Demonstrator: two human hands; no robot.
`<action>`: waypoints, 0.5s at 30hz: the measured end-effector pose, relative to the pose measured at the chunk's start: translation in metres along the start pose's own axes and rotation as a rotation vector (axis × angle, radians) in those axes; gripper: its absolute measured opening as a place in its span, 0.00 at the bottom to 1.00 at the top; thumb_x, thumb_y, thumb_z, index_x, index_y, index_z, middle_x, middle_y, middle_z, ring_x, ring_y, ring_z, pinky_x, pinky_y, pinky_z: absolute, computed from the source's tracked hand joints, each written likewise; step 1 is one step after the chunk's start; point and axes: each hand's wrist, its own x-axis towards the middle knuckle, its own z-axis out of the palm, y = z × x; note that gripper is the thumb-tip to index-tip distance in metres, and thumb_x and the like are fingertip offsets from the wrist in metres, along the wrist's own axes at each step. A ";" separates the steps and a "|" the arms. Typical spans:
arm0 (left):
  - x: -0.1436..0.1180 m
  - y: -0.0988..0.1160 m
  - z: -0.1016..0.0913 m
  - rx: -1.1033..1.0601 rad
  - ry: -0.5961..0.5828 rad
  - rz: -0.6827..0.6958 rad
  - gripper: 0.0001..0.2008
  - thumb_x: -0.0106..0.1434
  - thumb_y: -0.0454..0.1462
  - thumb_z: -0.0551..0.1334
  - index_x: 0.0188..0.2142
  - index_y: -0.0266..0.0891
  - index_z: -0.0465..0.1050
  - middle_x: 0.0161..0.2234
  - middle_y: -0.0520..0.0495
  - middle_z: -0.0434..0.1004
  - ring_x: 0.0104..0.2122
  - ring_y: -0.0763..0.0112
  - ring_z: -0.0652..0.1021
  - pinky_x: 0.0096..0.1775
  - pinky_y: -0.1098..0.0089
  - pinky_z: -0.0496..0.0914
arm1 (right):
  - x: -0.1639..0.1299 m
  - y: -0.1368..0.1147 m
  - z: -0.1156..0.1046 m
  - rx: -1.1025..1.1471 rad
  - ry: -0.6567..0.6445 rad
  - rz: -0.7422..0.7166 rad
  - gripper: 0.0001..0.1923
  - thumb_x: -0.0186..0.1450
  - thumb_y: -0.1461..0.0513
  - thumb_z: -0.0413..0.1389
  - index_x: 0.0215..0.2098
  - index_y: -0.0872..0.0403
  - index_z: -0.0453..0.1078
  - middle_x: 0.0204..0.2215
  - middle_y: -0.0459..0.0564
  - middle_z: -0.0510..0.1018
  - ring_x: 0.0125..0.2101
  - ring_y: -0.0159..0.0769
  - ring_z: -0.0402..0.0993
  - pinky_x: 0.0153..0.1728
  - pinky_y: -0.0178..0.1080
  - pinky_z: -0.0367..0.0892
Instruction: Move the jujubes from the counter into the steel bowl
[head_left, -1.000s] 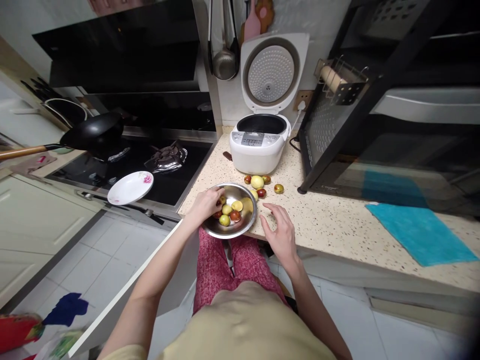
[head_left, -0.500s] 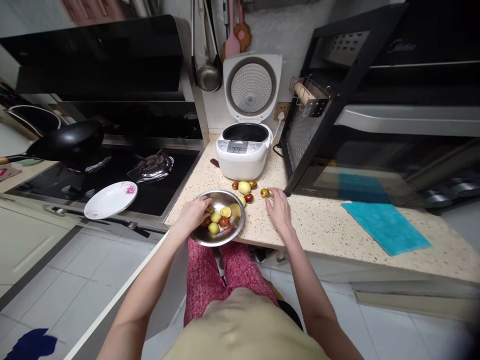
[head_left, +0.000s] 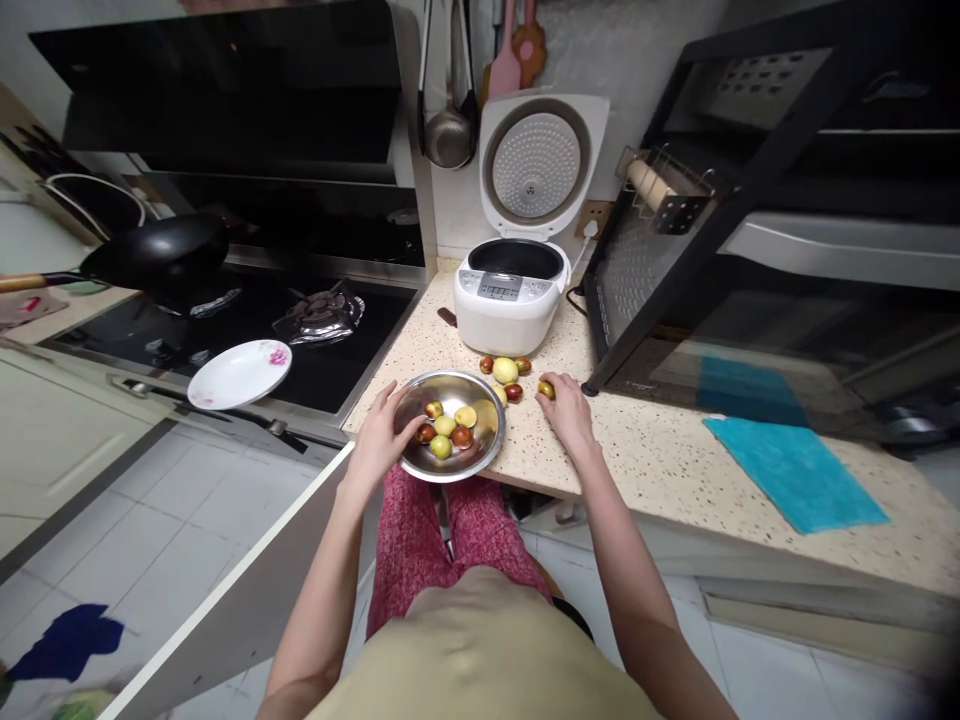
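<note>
A metal bowl (head_left: 491, 455) sits at the counter's front edge with several red-brown and yellow-green jujubes (head_left: 440, 447) inside. At its left rim is my left hand (head_left: 375, 440), fingers apart, thumb reaching over the inside, no fruit in it. Whether it touches the rim I cannot tell. To the bowl's right, my right hand (head_left: 568, 415) pinches a greenish-brown jujube (head_left: 546, 389) low over the counter. Between the hands and the rice cooker lie more jujubes (head_left: 513, 392), red-brown and pale yellow, in a loose cluster.
Behind the fruit stands a white rice cooker (head_left: 504, 325), lid up. A black oven (head_left: 787, 330) and a turquoise cloth (head_left: 799, 475) are on the right. Left, a white plate (head_left: 240, 375) rests at the stove's front edge, near a black wok (head_left: 157, 250). An open drawer or door edge (head_left: 247, 565) juts out.
My left hand has come up out of the fruit in the bowl to its left rim, fingers spreading. My right hand has closed on the jujube beside it. The view has shifted a little.
</note>
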 end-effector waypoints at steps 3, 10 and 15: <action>-0.001 -0.002 0.008 -0.060 -0.045 -0.054 0.26 0.70 0.48 0.63 0.63 0.38 0.71 0.67 0.33 0.67 0.65 0.47 0.72 0.66 0.47 0.66 | -0.003 -0.001 -0.004 0.058 0.034 -0.018 0.12 0.66 0.65 0.53 0.47 0.53 0.74 0.40 0.58 0.77 0.43 0.51 0.72 0.47 0.51 0.70; -0.017 0.015 0.017 -0.090 -0.017 -0.109 0.26 0.71 0.45 0.61 0.64 0.36 0.70 0.68 0.32 0.64 0.68 0.47 0.68 0.68 0.48 0.63 | -0.014 -0.037 -0.031 0.344 0.083 -0.109 0.15 0.70 0.59 0.56 0.54 0.51 0.74 0.47 0.57 0.77 0.48 0.50 0.74 0.51 0.53 0.72; -0.036 0.032 0.017 -0.127 -0.035 -0.169 0.30 0.72 0.50 0.60 0.67 0.38 0.65 0.72 0.32 0.56 0.72 0.47 0.62 0.69 0.46 0.60 | -0.015 -0.085 -0.036 0.561 -0.067 -0.239 0.11 0.70 0.60 0.58 0.50 0.49 0.72 0.48 0.53 0.77 0.48 0.45 0.76 0.48 0.48 0.74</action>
